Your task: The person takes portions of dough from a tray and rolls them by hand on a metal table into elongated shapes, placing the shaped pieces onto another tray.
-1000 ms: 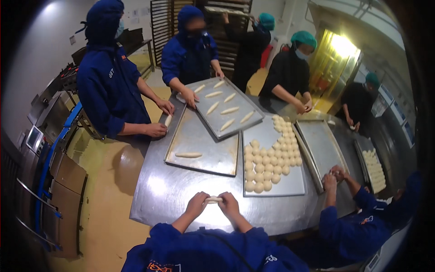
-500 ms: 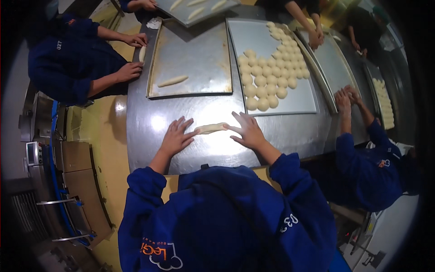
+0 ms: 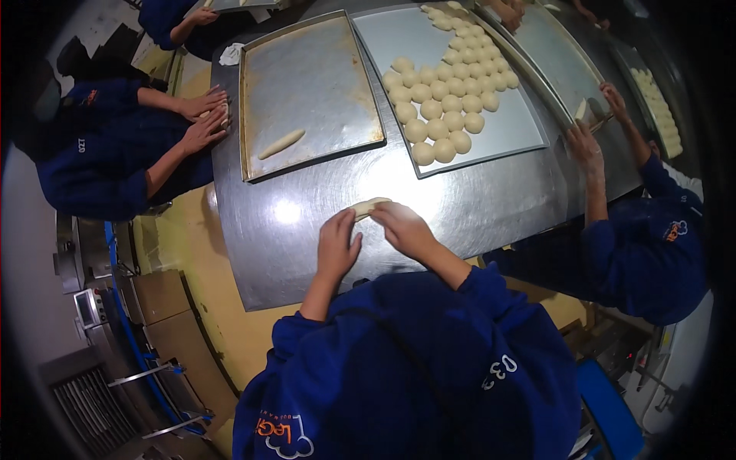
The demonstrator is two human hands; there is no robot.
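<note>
The left hand (image 3: 337, 247) and right hand (image 3: 404, 228) lie flat with fingers spread on a small dough piece (image 3: 369, 207), pressing it on the steel bench (image 3: 475, 203), just below two trays.

Commercial bakery — steel table (image 3: 307, 230), trays (image 3: 307, 84) of dough balls (image 3: 441, 100), uniformed workers.

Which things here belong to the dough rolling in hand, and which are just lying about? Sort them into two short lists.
In the job:
left hand and right hand, both on the dough piece
steel table beneath it

Lying about:
rolled dough stick alone on the left tray
round dough balls on the next tray
co-workers' hands at the table's edge
</note>
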